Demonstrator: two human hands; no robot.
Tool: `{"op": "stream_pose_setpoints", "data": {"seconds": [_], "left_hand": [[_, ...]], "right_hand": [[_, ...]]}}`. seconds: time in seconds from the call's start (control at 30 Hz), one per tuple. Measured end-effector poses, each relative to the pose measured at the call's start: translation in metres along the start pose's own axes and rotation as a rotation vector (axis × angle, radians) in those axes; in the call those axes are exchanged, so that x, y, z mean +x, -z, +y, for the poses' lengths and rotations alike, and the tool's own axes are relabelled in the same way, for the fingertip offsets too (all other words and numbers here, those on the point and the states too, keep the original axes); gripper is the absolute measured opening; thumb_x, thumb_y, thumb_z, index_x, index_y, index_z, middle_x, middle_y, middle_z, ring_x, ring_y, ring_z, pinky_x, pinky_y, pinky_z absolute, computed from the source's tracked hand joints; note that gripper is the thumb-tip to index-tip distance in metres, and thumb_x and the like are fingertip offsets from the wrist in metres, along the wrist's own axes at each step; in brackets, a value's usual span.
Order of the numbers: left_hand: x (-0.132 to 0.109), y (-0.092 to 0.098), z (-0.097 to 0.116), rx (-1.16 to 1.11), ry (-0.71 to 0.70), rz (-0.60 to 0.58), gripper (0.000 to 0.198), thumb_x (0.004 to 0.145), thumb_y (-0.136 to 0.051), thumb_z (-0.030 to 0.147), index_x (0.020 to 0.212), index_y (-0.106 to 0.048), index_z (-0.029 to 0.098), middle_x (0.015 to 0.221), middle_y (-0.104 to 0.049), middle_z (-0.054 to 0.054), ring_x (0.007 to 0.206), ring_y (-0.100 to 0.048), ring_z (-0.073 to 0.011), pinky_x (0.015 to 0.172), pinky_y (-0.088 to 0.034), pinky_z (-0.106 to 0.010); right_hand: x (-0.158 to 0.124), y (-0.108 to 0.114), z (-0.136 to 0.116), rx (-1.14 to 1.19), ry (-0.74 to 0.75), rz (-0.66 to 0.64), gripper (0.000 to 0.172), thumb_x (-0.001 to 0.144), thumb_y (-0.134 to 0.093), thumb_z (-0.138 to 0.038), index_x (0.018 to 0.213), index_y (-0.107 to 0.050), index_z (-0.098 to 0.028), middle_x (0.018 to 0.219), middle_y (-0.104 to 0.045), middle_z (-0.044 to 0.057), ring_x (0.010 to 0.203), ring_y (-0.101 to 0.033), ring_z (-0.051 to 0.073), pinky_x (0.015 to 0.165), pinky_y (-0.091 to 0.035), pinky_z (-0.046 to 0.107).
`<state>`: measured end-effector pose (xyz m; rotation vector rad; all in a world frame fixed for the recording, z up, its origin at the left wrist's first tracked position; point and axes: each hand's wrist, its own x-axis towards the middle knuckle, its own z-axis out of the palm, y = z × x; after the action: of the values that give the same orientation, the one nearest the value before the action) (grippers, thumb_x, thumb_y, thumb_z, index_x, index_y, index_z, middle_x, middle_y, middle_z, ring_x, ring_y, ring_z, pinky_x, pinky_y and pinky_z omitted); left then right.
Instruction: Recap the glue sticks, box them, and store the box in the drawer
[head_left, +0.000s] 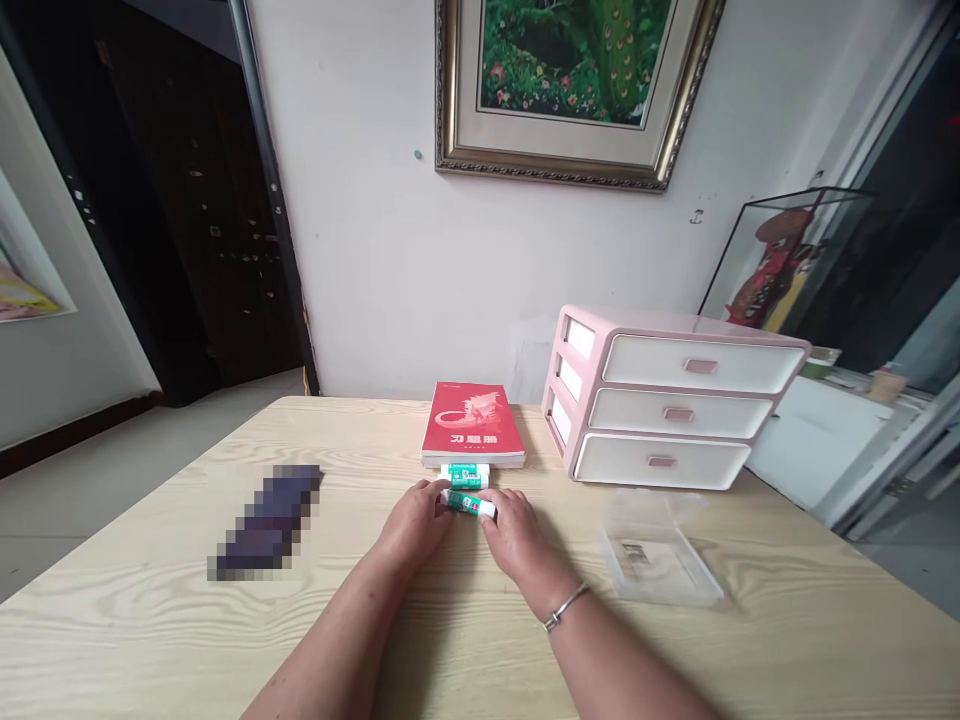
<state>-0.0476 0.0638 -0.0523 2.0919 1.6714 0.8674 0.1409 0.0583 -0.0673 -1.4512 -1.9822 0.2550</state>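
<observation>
Two green-and-white tubes, like glue sticks, lie in the middle of the table in front of a red book (pixel 471 420). The nearer tube (pixel 466 502) lies between my hands, slightly tilted. My left hand (pixel 416 518) has its fingers closed on that tube's left end. At its right end is my right hand (pixel 514 530), fingers closed against the white cap. Just behind, the thicker tube (pixel 465 476) rests by the book's front edge, close to my left fingertips.
A pink and white three-drawer box (pixel 675 400) stands at the back right. An open clear plastic case (pixel 664 565) lies before it. A pixelated dark object (pixel 266 525) is on the left. The wooden table (pixel 135 600) meets the wall behind.
</observation>
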Motion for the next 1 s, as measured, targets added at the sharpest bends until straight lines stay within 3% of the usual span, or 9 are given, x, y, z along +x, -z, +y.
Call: {"op": "stream_pose_setpoints", "data": {"seconds": [0.17, 0.3, 0.47, 0.63, 0.8, 1.0], "left_hand": [[-0.002, 0.0, 0.005, 0.003, 0.021, 0.04, 0.044, 0.079, -0.059, 0.018, 0.123, -0.064, 0.019, 0.104, -0.064, -0.011, 0.094, -0.063, -0.0238, 0.083, -0.046, -0.029], [-0.007, -0.001, 0.017, -0.053, -0.11, 0.077, 0.046, 0.073, -0.069, 0.021, 0.119, -0.069, 0.023, 0.114, -0.065, -0.013, 0.11, -0.058, -0.0314, 0.095, -0.041, -0.036], [-0.017, 0.0, 0.039, -0.259, -0.176, -0.002, 0.031, 0.078, -0.067, 0.024, 0.109, -0.072, 0.029, 0.105, -0.072, -0.009, 0.095, -0.064, -0.0303, 0.085, -0.041, -0.034], [-0.021, -0.001, 0.044, -0.403, -0.07, -0.007, 0.026, 0.076, -0.071, 0.027, 0.102, -0.07, 0.028, 0.084, -0.071, -0.004, 0.076, -0.063, -0.0253, 0.072, -0.038, -0.028], [-0.026, -0.001, 0.048, -0.468, -0.052, -0.035, 0.024, 0.072, -0.074, 0.03, 0.096, -0.07, 0.026, 0.094, -0.072, -0.005, 0.087, -0.064, -0.0264, 0.075, -0.039, -0.027], [-0.034, 0.0, 0.071, 0.061, -0.154, -0.199, 0.029, 0.091, -0.051, 0.033, 0.118, -0.058, 0.024, 0.113, -0.069, -0.007, 0.097, -0.067, -0.0257, 0.076, -0.044, -0.029]], "right_hand": [[0.0, 0.002, 0.001, 0.266, -0.125, 0.015, 0.029, 0.086, -0.057, -0.021, 0.112, -0.067, -0.018, 0.108, -0.068, 0.01, 0.101, -0.06, 0.024, 0.091, -0.048, 0.035], [-0.001, 0.007, -0.002, 0.487, -0.14, 0.034, 0.031, 0.086, -0.055, -0.031, 0.11, -0.067, -0.015, 0.094, -0.07, 0.009, 0.085, -0.063, 0.022, 0.081, -0.051, 0.034], [-0.003, 0.016, -0.012, 0.735, -0.129, 0.042, 0.038, 0.085, -0.058, -0.046, 0.104, -0.066, -0.015, 0.092, -0.069, 0.008, 0.083, -0.063, 0.021, 0.077, -0.05, 0.032], [-0.003, 0.021, -0.014, 0.919, -0.253, -0.018, 0.051, 0.087, -0.047, -0.063, 0.097, -0.063, -0.016, 0.07, -0.06, 0.002, 0.06, -0.057, 0.016, 0.046, -0.039, 0.024], [-0.002, 0.023, -0.01, 0.795, -0.269, 0.006, 0.051, 0.09, -0.041, -0.066, 0.081, -0.058, -0.019, 0.053, -0.044, -0.005, 0.047, -0.042, 0.013, 0.047, -0.035, 0.025], [-0.002, 0.021, -0.008, 0.483, -0.194, 0.037, 0.043, 0.095, -0.04, -0.053, 0.07, -0.052, -0.021, 0.066, -0.056, 0.0, 0.066, -0.051, 0.016, 0.06, -0.036, 0.026]]}}
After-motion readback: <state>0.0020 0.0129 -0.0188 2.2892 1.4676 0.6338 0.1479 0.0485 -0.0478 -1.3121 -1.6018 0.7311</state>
